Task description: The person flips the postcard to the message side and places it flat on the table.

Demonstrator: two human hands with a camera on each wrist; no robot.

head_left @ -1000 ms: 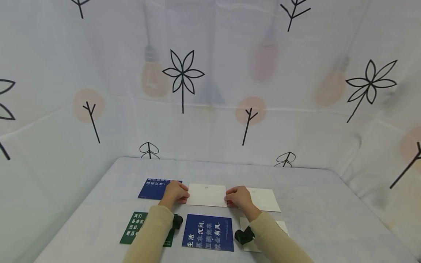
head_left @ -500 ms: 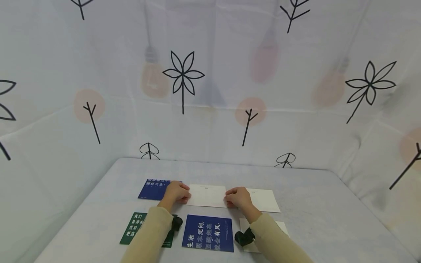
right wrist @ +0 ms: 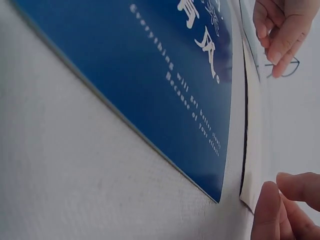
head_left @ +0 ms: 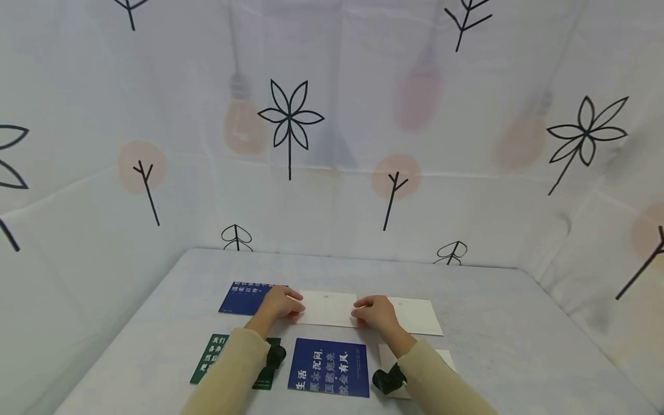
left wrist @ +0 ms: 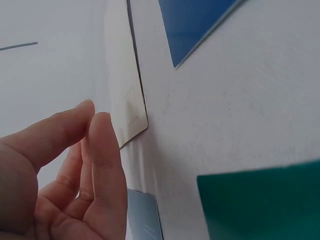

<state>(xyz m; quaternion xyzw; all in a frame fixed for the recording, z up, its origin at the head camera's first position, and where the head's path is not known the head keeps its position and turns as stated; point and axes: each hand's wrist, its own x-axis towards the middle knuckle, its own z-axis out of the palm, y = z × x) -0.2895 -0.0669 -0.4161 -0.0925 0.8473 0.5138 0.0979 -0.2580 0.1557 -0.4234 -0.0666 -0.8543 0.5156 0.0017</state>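
A white card (head_left: 329, 309) lies flat in the back row's middle. My left hand (head_left: 280, 304) hovers at its left edge, fingers loosely bent; the left wrist view shows thumb and index tips close together, with nothing visible between them. Over the card's right edge is my right hand (head_left: 377, 314). In the right wrist view, the thumb and index finger (right wrist: 268, 205) are slightly apart beside the card's corner (right wrist: 248, 192). Flanking that card are a blue card (head_left: 242, 300) on the left and another white card (head_left: 417, 316) on the right, partly covered by my right hand.
A front row holds a green card (head_left: 210, 351), a blue card (head_left: 329, 368) with white lettering and a white card (head_left: 387, 357). My forearms cover parts of the green and white ones. A patterned white cloth (head_left: 332, 207) rises behind the table.
My left hand has shifted slightly right, its fingertips now over the white card's left edge. The right fingertips have moved a little left. The cards stay where they were.
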